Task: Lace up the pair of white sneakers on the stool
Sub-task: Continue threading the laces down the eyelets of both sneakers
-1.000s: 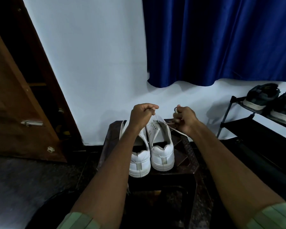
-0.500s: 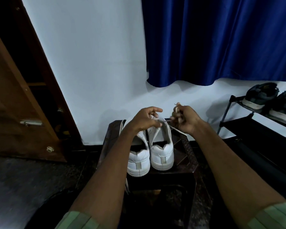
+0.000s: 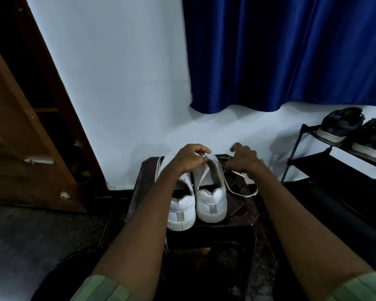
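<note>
Right sneaker (image 3: 211, 192) on stool (image 3: 243, 211), heel toward person, long axis front-to-back | left hand (image 3: 190, 158) pinching lace at tongue top | right hand (image 3: 242, 158) fingers loosely spread, blurred, above loose lace (image 3: 240, 187) trailing right of shoe; right hand nearer.

Dim room, cool cast. White wall (image 3: 117, 94) is the brightest surface; soft hand shadows fall on it. Right hand (image 3: 242, 158) motion-blurred. Floor below the wall near black. Wide-angle bending at edges.

Home room, blue curtain (image 3: 291, 51), shoe rack (image 3: 334, 164), wooden door (image 3: 20, 148)
</note>
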`<state>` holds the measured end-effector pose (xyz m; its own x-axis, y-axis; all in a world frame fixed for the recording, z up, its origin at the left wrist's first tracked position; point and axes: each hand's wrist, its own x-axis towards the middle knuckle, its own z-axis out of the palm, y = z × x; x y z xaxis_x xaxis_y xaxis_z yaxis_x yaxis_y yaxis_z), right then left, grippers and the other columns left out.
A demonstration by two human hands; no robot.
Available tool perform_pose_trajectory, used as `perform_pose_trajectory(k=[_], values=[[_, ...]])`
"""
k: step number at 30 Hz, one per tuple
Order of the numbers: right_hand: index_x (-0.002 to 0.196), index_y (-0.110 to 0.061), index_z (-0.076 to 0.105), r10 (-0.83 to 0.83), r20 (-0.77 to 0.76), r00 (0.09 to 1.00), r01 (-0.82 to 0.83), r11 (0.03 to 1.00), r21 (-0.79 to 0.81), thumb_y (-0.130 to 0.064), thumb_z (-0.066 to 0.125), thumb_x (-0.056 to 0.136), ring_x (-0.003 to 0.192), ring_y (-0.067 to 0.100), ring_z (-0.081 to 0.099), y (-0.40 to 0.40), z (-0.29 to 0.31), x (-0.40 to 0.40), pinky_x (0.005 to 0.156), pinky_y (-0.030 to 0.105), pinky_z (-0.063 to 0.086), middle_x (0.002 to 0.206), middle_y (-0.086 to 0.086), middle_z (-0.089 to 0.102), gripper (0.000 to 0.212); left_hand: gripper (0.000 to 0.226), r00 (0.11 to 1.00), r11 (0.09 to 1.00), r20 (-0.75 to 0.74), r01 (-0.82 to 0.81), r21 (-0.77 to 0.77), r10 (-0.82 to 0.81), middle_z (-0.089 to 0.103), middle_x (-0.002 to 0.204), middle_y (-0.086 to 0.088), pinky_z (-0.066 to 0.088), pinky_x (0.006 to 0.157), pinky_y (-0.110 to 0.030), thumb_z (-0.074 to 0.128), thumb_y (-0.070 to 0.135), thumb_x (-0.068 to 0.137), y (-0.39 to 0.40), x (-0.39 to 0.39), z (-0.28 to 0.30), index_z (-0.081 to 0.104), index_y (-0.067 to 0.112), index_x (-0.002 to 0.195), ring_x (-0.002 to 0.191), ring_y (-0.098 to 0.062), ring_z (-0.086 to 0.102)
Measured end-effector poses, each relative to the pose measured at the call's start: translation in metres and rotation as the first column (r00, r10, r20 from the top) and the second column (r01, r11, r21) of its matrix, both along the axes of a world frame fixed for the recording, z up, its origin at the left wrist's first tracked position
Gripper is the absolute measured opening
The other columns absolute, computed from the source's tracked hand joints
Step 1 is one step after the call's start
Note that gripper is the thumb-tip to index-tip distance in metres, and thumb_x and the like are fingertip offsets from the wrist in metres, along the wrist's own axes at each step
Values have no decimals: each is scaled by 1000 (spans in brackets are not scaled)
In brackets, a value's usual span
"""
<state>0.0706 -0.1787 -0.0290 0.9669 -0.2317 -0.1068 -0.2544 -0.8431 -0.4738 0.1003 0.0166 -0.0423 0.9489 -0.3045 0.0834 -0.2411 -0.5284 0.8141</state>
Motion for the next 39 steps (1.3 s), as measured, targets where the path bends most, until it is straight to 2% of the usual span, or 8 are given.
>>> perform_pose_trajectory(k=[4,7,17,20,24,33,36,39], values=[[92,-30,75,124,232,965,-108,991,-84,-33,73,85,116,26,56,13,-6,2,87,41,27,106,-5,71,8,42,997,998,51,-58,-1,58,70,109,4,39,56,-8,58,-2,88,-1,1,-2,78,23,115,69,0,57],[74,-19,67,147,166,975,-120,979,-162,-31,67,87,101,28,59,21,-15,7,83,42,25,83,-2,66,18,41,993,996,81,-90,-26,91,69,99,10,37,59,-3,56,-1,88,-3,0,0,79,23,113,74,1,59],[97,-9,62,297,-28,954,-298,955,-4,-25,54,97,95,28,61,9,-22,17,75,34,38,97,8,65,18,25,981,990,144,-125,-68,133,74,96,14,39,64,-4,64,8,93,-3,-2,0,81,24,102,63,11,59],[81,-10,63,206,-31,978,-188,938,292,-24,56,96,71,23,52,12,-12,19,65,33,35,78,7,59,22,9,971,982,158,-166,-95,179,76,90,16,44,72,-12,71,22,92,-5,-4,1,80,24,92,69,10,62],[73,-13,62,8,15,1000,-17,559,829,-21,58,101,52,15,35,11,14,19,54,30,28,61,2,44,30,27,971,981,154,-168,-95,182,77,85,11,45,76,-19,68,43,96,-9,-8,8,82,23,85,79,3,65],[83,-16,84,-83,84,993,-45,393,919,-15,78,80,68,14,47,17,26,8,68,33,42,71,0,61,7,60,976,950,-216,-62,-306,-6,75,117,6,45,84,-32,38,65,104,-18,-20,30,78,21,113,105,-14,63],[87,-10,80,-182,41,982,34,390,920,-9,79,78,58,13,40,19,25,9,52,24,40,70,0,55,10,38,978,921,-211,-74,-383,-9,76,103,4,44,83,-34,54,46,103,-20,-19,27,75,17,91,96,-13,64],[85,-2,68,-350,50,936,134,483,865,-7,78,78,54,17,43,12,13,13,45,23,41,71,11,54,13,32,965,713,-257,-149,-685,-45,66,73,-2,39,70,-31,50,30,103,-17,-17,33,56,21,73,73,-14,63]])
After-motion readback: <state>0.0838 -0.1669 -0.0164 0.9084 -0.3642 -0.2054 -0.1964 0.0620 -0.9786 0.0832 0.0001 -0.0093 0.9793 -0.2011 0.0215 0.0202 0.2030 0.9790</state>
